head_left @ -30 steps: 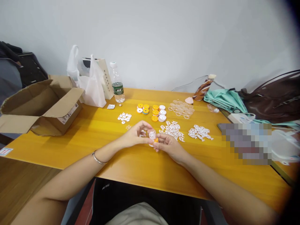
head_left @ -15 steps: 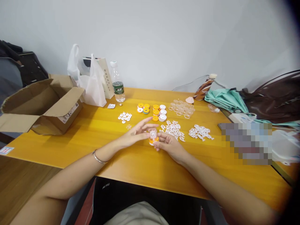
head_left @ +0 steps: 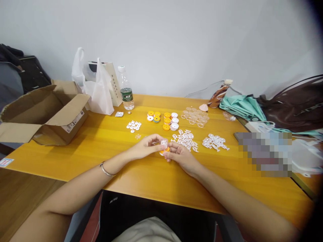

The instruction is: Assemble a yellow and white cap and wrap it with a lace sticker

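Above the front middle of the table, both hands meet on a small round plastic piece (head_left: pixel 164 152) with an orange and white base and a clear top showing white parts inside. My right hand (head_left: pixel 183 157) is closed on its orange base, thumb in front. My left hand (head_left: pixel 147 147) has its thumb and curled fingers pinched at the clear top (head_left: pixel 164 143). Just behind are orange and white discs (head_left: pixel 167 127) in short stacks. To the right lies a heap of white openwork plastic pieces (head_left: pixel 185 138); small white pegged discs (head_left: pixel 133 125) are at the left.
Clear rings (head_left: pixel 195 117) and a second white heap (head_left: pixel 215 142) lie right. An open cardboard box (head_left: pixel 60 126), white plastic bag (head_left: pixel 99 97) and water bottle (head_left: pixel 127 94) stand left. A tilted brown bottle (head_left: pixel 219 95), green cloth (head_left: pixel 242 107) and brown bag (head_left: pixel 292 104) are far right.
My left hand's fingers, stretched out and spread before, have curled in and closed around the clear top. My right hand keeps its hold on the base.
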The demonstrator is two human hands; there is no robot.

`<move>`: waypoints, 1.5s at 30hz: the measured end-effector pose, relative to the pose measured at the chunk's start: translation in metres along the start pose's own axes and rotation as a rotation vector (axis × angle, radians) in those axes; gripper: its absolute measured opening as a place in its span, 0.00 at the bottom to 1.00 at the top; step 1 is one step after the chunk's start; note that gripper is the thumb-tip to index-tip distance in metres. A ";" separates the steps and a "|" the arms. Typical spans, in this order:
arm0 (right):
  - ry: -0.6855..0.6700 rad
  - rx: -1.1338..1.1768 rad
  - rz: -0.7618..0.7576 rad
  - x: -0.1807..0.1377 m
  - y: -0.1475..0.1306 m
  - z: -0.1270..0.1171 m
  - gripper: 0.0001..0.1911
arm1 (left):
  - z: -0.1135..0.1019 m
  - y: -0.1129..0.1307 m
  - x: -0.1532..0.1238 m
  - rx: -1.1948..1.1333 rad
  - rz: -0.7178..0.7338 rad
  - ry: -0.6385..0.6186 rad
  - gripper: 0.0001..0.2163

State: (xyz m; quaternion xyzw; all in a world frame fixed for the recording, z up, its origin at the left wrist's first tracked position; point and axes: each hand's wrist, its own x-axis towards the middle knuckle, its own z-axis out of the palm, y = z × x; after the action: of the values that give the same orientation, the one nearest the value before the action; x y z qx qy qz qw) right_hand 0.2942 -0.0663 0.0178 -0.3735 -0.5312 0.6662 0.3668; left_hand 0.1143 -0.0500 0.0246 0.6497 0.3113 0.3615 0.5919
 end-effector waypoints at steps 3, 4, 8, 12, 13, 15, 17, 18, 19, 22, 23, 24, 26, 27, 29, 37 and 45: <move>-0.016 0.010 -0.012 0.000 0.000 0.000 0.15 | 0.000 0.001 -0.001 -0.041 0.024 -0.053 0.16; -0.021 0.013 -0.014 0.000 0.000 0.000 0.15 | 0.000 0.001 -0.002 -0.060 0.046 -0.032 0.19; -0.018 0.010 -0.011 0.000 0.001 0.000 0.15 | 0.000 -0.001 -0.002 -0.037 0.072 0.004 0.14; -0.015 0.016 -0.018 0.000 0.002 0.000 0.16 | 0.000 -0.002 -0.001 -0.099 0.101 -0.050 0.16; -0.016 0.020 -0.019 0.000 0.002 0.000 0.16 | 0.001 -0.003 -0.001 -0.124 0.115 -0.030 0.18; -0.025 0.028 -0.016 0.000 0.003 0.000 0.15 | 0.002 -0.004 -0.001 -0.128 0.128 0.015 0.17; -0.036 0.032 -0.012 0.000 0.004 0.000 0.15 | 0.001 -0.003 -0.001 -0.088 0.102 0.004 0.12; -0.039 0.036 -0.013 0.000 0.004 0.000 0.15 | 0.001 -0.003 -0.001 -0.079 0.082 -0.023 0.10; -0.042 0.043 -0.016 0.000 0.005 -0.001 0.15 | 0.000 -0.003 -0.001 -0.088 0.065 -0.046 0.10; -0.050 0.062 -0.029 -0.001 0.005 -0.001 0.15 | -0.002 -0.003 0.000 -0.164 0.063 -0.035 0.16; -0.053 0.062 -0.030 -0.001 0.005 -0.001 0.14 | -0.002 -0.003 0.000 -0.180 0.079 -0.013 0.17; -0.055 0.060 -0.028 -0.001 0.004 -0.001 0.14 | -0.002 -0.003 0.000 -0.181 0.094 0.003 0.17; -0.054 0.061 -0.023 -0.002 0.004 0.000 0.14 | -0.002 -0.003 0.000 -0.151 0.104 -0.006 0.14; -0.055 0.064 -0.019 -0.002 0.004 0.000 0.14 | -0.002 -0.003 0.000 -0.147 0.094 -0.028 0.13; -0.055 0.072 -0.019 -0.002 0.003 0.000 0.15 | -0.001 -0.002 -0.001 -0.172 0.064 -0.079 0.15; -0.077 0.104 -0.036 -0.004 0.001 0.001 0.14 | 0.000 -0.001 -0.002 -0.226 0.088 -0.112 0.14; -0.118 0.104 -0.064 -0.004 0.002 0.003 0.11 | 0.000 0.001 -0.003 -0.183 0.095 -0.112 0.12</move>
State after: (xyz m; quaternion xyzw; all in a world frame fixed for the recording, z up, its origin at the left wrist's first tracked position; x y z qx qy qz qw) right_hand 0.2928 -0.0713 0.0169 -0.2968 -0.5282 0.7018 0.3746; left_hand 0.1124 -0.0525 0.0249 0.6262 0.2125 0.3793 0.6472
